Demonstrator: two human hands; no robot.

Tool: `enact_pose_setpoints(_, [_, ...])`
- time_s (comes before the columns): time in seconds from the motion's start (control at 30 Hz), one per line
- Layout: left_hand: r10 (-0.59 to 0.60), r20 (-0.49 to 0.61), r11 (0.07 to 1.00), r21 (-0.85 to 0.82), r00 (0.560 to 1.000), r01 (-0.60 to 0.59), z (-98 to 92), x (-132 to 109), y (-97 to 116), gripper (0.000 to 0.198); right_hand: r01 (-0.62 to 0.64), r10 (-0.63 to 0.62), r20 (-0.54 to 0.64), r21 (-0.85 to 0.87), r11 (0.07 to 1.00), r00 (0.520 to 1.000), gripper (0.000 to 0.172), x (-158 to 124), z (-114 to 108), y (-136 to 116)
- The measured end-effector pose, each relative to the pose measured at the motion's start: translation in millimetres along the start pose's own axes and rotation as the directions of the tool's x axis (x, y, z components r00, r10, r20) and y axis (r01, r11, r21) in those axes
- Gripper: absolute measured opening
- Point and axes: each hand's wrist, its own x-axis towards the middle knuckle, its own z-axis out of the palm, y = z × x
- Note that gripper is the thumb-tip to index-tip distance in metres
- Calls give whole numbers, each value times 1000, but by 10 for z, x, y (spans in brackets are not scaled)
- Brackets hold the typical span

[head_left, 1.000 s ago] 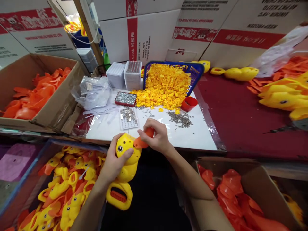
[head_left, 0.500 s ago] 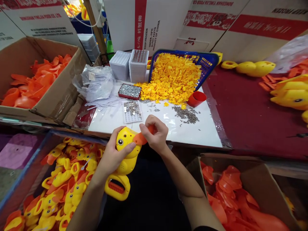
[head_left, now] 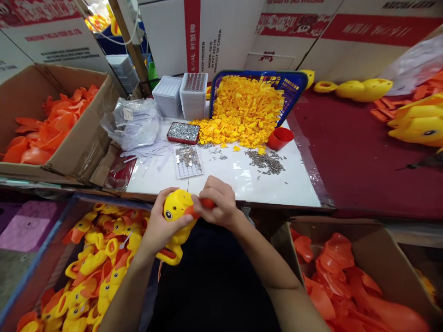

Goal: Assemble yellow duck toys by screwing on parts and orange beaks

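Left hand (head_left: 159, 229) grips the yellow duck toy (head_left: 176, 216) (thumb across it) while right hand (head_left: 216, 203) pinches its orange beak (head_left: 197, 207).

Two hands are in view, the left hand (head_left: 161, 226) and the right hand (head_left: 216, 203), and between them they grip one yellow duck toy (head_left: 176, 216) with one orange beak piece (head_left: 200, 206) at its front. Three open cardboard boxes stand around the work surface: one box of orange parts (head_left: 86, 133) at the left, one box of orange parts (head_left: 380, 258) at the lower right, and one bin of finished ducks (head_left: 38, 249) too heaped to count. On the white sheet there are one blue basket (head_left: 294, 85), one red cup (head_left: 281, 137), two stacks of white trays (head_left: 182, 97), one red tray of screws (head_left: 183, 133), one clear tray of screws (head_left: 188, 161) and one loose scatter of screws (head_left: 266, 162).
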Motion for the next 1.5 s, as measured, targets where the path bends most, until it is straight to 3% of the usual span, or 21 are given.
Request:
enact_pose_setpoints(0.1, [56, -7, 996, 71, 998, -55, -60, -53, -36, 73, -21, 21, 2, 87, 996, 1000, 21, -58, 22, -67])
enact_pose_setpoints(0.17, [149, -31, 975, 169, 988, -141, -82, -107, -38, 72, -188, 191, 7, 216, 958, 982, 12, -92, 33, -119])
enact_pose_setpoints(0.2, [219, -43, 950, 235, 975, -203, -85, -133, -30, 71, -317, 327, 15, 294, 902, 945, 8, -106, 36, -143])
enact_pose_setpoints(0.23, [307, -53, 911, 305, 950, -277, -81, -156, -17, 69, -450, 471, 44, 383, 807, 881, 12, -116, 37, -166])
enact_pose_setpoints(0.3, [497, -44, 788, 440, 867, -430, -58, -188, 22, 66, -671, 698, 207, 552, 495, 685, 28, -126, 32, -201])
enact_pose_setpoints(0.37, [637, -8, 645, 552, 771, -528, -22, -204, 69, 64, -764, 751, 432, 629, 146, 500, 36, -120, 19, -228])
enact_pose_setpoints(0.4, [676, 19, 583, 596, 736, -552, -3, -207, 90, 62, -769, 747, 496, 638, 33, 443, 35, -111, 11, -243])
enact_pose_setpoints(0.43, [697, 44, 537, 629, 716, -562, 16, -209, 107, 60, -758, 754, 510, 651, -25, 413, 33, -101, 4, -260])
enact_pose_setpoints(0.5, [716, 83, 484, 656, 693, -579, 51, -211, 127, 57, -719, 794, 447, 695, -19, 412, 26, -77, -7, -306])
enact_pose_setpoints(0.6, [749, 105, 451, 642, 654, -620, 91, -216, 124, 60, -678, 831, 329, 731, 76, 449, 19, -58, -12, -404])
enact_pose_setpoints(0.73, [784, 130, 437, 579, 607, -689, 129, -238, 95, 64, -622, 877, 136, 754, 210, 461, 12, -99, -10, -544])
enact_pose_setpoints(0.9, [784, 130, 494, 461, 607, -737, 234, -286, 26, 67, -526, 883, -46, 788, 319, 467, 12, -206, -26, -638])
enact_pose_setpoints(0.97, [788, 46, 552, 390, 614, -737, 303, -294, -18, 70, -493, 846, -36, 799, 344, 532, 21, -251, -17, -643])
enact_pose_setpoints(1.07, [713, -166, 698, 264, 682, -666, 397, -271, -79, 78, -520, 750, 119, 790, 325, 651, 61, -332, 56, -590])
enact_pose_setpoints(1.17, [581, -263, 814, 171, 770, -555, 422, -224, -100, 73, -581, 705, 300, 791, 193, 643, 88, -425, 165, -440])
enact_pose_setpoints(1.27, [525, -124, 851, 84, 842, -518, 349, -200, -69, 52, -601, 692, 389, 795, 82, 608, 90, -505, 223, -238])
enact_pose_setpoints(1.33, [498, 18, 866, 44, 867, -498, 263, -212, -33, 52, -585, 668, 420, 811, 28, 615, 86, -553, 223, -130])
enact_pose_setpoints(1.43, [466, 219, 869, 71, 857, -491, 123, -243, 42, 65, -560, 672, 409, 828, 11, 617, 85, -632, 205, -60])
enact_pose_setpoints(1.5, [445, 375, 839, 144, 813, -525, 13, -212, 130, 72, -538, 746, 325, 842, 52, 581, 82, -688, 193, -64])
